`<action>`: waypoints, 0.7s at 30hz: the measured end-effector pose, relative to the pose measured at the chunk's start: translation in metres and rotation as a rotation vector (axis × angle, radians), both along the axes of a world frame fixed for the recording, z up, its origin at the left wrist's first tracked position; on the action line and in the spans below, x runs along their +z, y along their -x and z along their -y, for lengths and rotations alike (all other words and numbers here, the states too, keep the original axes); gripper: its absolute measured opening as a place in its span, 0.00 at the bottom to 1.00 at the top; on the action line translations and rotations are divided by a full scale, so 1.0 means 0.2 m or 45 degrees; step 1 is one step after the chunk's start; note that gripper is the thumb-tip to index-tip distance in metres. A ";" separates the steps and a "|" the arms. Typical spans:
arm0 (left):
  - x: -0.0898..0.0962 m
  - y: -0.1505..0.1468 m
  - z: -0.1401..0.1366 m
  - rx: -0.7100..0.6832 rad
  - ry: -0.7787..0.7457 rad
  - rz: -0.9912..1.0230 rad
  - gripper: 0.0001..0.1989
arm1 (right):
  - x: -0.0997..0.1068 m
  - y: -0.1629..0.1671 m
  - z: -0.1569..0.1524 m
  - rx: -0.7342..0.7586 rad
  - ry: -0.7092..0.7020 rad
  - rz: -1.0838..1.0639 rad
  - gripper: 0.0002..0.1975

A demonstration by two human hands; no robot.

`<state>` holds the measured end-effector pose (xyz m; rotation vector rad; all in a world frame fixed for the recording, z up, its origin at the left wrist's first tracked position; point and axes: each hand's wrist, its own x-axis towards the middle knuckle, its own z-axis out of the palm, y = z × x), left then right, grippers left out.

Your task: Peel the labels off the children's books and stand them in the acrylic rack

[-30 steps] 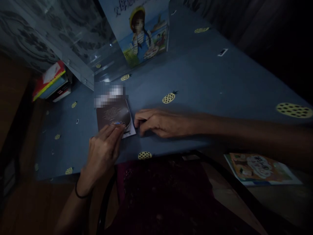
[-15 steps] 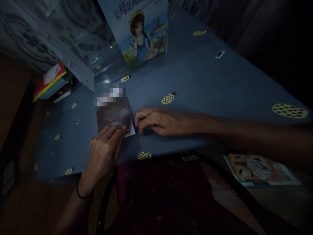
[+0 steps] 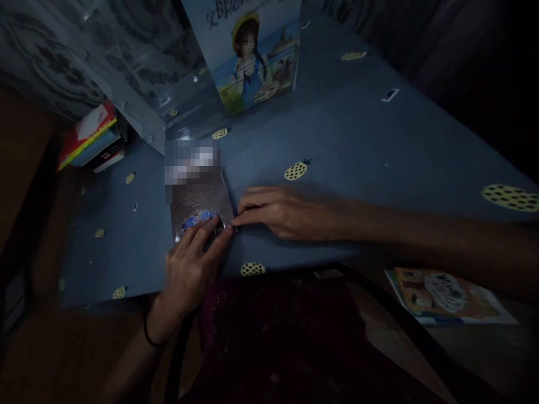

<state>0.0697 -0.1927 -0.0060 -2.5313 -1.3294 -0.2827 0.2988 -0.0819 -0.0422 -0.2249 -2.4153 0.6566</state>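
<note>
The booklet (image 3: 196,196) lies on the tabletop (image 3: 349,140), left of the middle of the frame, its dark back cover up and its top end pixelated out. The left hand (image 3: 191,275) is on its lower end, palm down, fingers spread and laid over the blue print (image 3: 196,219) rather than wrapped round anything. The right hand (image 3: 280,213) comes in from the right of the frame, fingers bent, with the foremost fingertip at the booklet's lower right corner, just beside the left thumb. Whether those right fingers pinch the corner or only touch it, I cannot tell; the spot is too dark and small.

The trouble I would look for is at that corner. With the two hands' tips so close, one could block the other, or a nail could crease the cover. If the left hand pressed lightly, a sideways push from the right could skid or turn the booklet, as the tabletop looks smooth. Bearing down hard could instead hold the pages together, or bend the corner if it were lifted at the same time. The poor light makes a misjudged edge likelier.

The standing book (image 3: 252,67) at upper centre and the book stack (image 3: 92,137) at upper left seem well apart from both hands.
</note>
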 end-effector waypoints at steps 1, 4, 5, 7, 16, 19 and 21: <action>-0.01 0.01 0.01 -0.013 0.001 0.000 0.20 | -0.01 0.00 0.00 -0.001 -0.039 -0.004 0.18; -0.02 0.01 0.02 -0.042 -0.024 0.013 0.19 | 0.00 0.00 0.01 -0.011 -0.113 0.019 0.18; -0.03 0.01 0.02 -0.043 -0.038 0.012 0.19 | 0.01 0.00 0.02 -0.014 -0.133 0.045 0.17; -0.04 0.00 0.01 -0.041 -0.063 0.003 0.18 | 0.03 -0.01 0.03 -0.026 -0.177 0.118 0.16; -0.06 0.01 -0.02 -0.062 -0.103 -0.003 0.18 | 0.07 -0.02 0.06 -0.077 -0.361 0.262 0.13; -0.08 0.02 -0.02 -0.064 -0.103 0.035 0.18 | 0.07 -0.02 0.05 -0.082 -0.368 0.280 0.14; -0.08 0.02 -0.02 -0.065 -0.105 0.115 0.19 | 0.08 -0.02 0.06 -0.093 -0.376 0.306 0.15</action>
